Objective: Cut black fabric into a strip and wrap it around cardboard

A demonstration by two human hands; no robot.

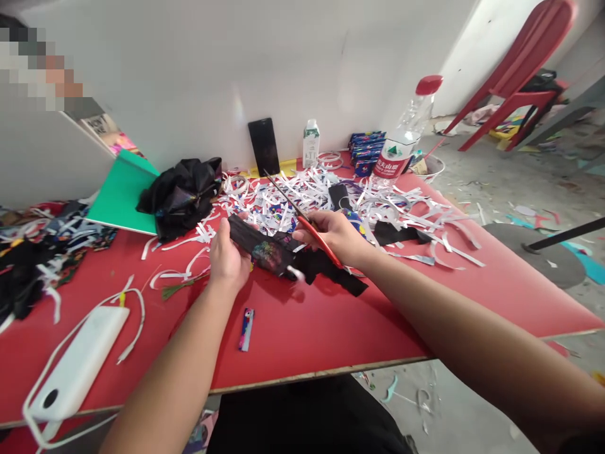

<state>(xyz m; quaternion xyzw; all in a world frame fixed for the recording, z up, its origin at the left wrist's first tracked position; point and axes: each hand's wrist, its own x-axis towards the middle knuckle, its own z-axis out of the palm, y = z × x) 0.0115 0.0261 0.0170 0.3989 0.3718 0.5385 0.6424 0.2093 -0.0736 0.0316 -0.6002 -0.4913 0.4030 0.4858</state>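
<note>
My left hand (227, 257) grips one end of a black piece of fabric (262, 251) that has a faint coloured print. In my right hand (333, 234) is a pair of scissors (317, 238) with red handles, its blades pointing up and away to the left. More black cloth (331, 272) hangs below the right hand, over the red table. A small white bit (295, 273) shows blurred at the lower edge of the fabric. Behind both hands lies a heap of white and patterned strips (283, 195).
A crumpled black cloth bundle (186, 192) and a green board (125, 195) are at the left. A phone (263, 146), a small bottle (311, 145) and a big water bottle (394, 151) stand at the back. A white power bank (82, 362) with cable lies front left.
</note>
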